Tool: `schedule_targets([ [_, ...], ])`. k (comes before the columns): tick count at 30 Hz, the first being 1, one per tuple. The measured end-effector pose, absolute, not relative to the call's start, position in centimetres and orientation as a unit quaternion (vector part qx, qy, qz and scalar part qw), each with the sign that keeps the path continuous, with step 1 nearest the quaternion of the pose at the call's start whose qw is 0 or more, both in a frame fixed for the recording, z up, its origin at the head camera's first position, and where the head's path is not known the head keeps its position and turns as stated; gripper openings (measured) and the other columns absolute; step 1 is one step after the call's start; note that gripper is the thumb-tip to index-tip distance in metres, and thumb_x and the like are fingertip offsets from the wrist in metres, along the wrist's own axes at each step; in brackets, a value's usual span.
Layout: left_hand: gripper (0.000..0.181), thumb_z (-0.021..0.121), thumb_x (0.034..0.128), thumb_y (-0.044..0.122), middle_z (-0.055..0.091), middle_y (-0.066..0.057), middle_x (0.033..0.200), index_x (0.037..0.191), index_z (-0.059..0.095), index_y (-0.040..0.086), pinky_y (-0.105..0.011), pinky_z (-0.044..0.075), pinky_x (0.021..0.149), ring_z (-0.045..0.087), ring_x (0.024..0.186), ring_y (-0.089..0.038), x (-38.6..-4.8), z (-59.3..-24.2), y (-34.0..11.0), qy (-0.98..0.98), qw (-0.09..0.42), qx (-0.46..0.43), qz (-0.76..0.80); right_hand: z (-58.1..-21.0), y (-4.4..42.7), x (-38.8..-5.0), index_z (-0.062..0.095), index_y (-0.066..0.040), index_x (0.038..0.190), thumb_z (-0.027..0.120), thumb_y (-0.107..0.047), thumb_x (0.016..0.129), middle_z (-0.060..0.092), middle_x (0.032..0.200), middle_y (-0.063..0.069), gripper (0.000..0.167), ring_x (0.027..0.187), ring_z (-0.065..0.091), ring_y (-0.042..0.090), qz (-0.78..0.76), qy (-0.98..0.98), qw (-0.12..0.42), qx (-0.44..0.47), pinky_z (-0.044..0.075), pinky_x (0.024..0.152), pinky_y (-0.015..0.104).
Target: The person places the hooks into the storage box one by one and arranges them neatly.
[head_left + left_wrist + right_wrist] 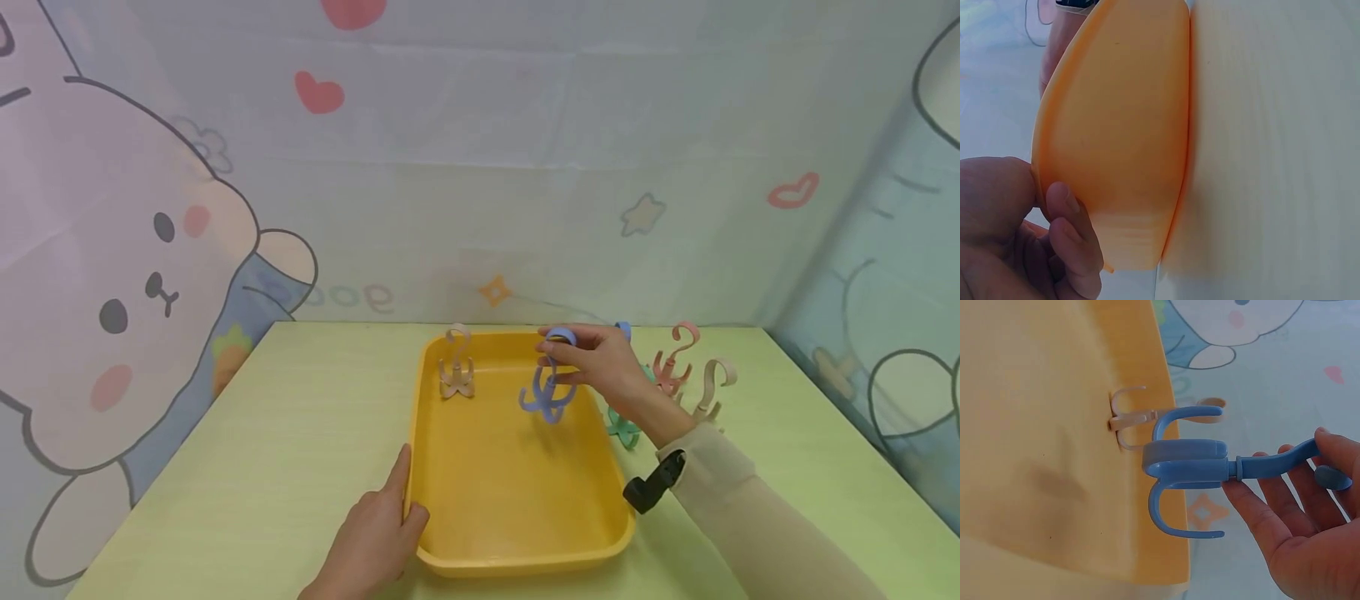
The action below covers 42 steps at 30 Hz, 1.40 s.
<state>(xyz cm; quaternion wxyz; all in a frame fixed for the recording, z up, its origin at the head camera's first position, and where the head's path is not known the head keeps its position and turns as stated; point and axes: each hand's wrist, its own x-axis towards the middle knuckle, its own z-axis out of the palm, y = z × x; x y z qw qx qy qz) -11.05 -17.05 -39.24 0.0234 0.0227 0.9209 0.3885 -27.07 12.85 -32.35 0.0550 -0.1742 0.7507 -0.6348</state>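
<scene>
Two grips: your right hand (pixel 603 364) pinches the blue hook (pixel 547 400) hanging below it; your left hand (pixel 375 532) clamps the yellow tray (pixel 510 483). Brace left, lower upright.

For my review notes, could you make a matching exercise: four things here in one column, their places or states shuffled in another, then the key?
1. Yellow tray
2. Left hand
3. Right hand
4. Coral hook

A. To the right of the tray
B. Holds a blue hook
C. Contains a pale hook
D. Holds the tray's left edge

Pairs: 1-C, 2-D, 3-B, 4-A
</scene>
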Motion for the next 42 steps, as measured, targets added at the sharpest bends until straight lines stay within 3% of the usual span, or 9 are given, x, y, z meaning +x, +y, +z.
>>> schedule_targets([
  [10, 0.078, 0.054, 0.0968, 0.012, 0.054, -0.002, 0.057, 0.167, 0.022, -0.001, -0.029, 0.039, 0.042, 0.051, 0.039, -0.012, -11.1, -39.3, -17.1, 0.922, 0.023, 0.019, 0.386, -32.3, 12.1, -27.7, 0.066, -0.002, 0.142, 0.067, -0.021, 0.104, 0.069, 0.139, 0.022, 0.043, 0.118, 0.073, 0.032, -0.63, 0.756, 0.065, -0.165, 0.061, 0.097, 0.045],
  [25, 0.079, 0.054, 0.0974, 0.012, 0.053, -0.002, 0.056, 0.167, 0.021, -0.001, -0.028, 0.039, 0.042, 0.051, 0.038, -0.011, -11.1, -39.3, -17.1, 0.921, 0.027, 0.025, 0.387, -32.4, 10.9, -29.0, 0.069, -0.003, 0.139, 0.07, -0.018, 0.102, 0.072, 0.134, 0.021, 0.04, 0.119, 0.073, 0.032, -0.623, 0.765, 0.058, -0.149, 0.061, 0.096, 0.047],
  [37, 0.079, 0.053, 0.0969, 0.012, 0.054, -0.001, 0.056, 0.167, 0.021, -0.002, -0.028, 0.038, 0.041, 0.05, 0.036, -0.009, -11.1, -39.3, -17.0, 0.921, 0.028, 0.028, 0.387, -32.9, 10.0, -30.2, 0.069, -0.002, 0.138, 0.068, -0.012, 0.102, 0.075, 0.128, 0.015, 0.038, 0.126, 0.067, 0.043, -0.639, 0.752, 0.064, -0.151, 0.059, 0.1, 0.049],
  [42, 0.079, 0.053, 0.0972, 0.012, 0.053, -0.001, 0.054, 0.167, 0.02, -0.002, -0.027, 0.037, 0.041, 0.049, 0.037, -0.01, -11.1, -39.2, -17.1, 0.921, 0.028, 0.03, 0.387, -33.2, 9.7, -31.0, 0.069, -0.003, 0.138, 0.069, -0.012, 0.102, 0.077, 0.123, 0.012, 0.037, 0.12, 0.071, 0.038, -0.641, 0.752, 0.064, -0.14, 0.059, 0.1, 0.05],
])
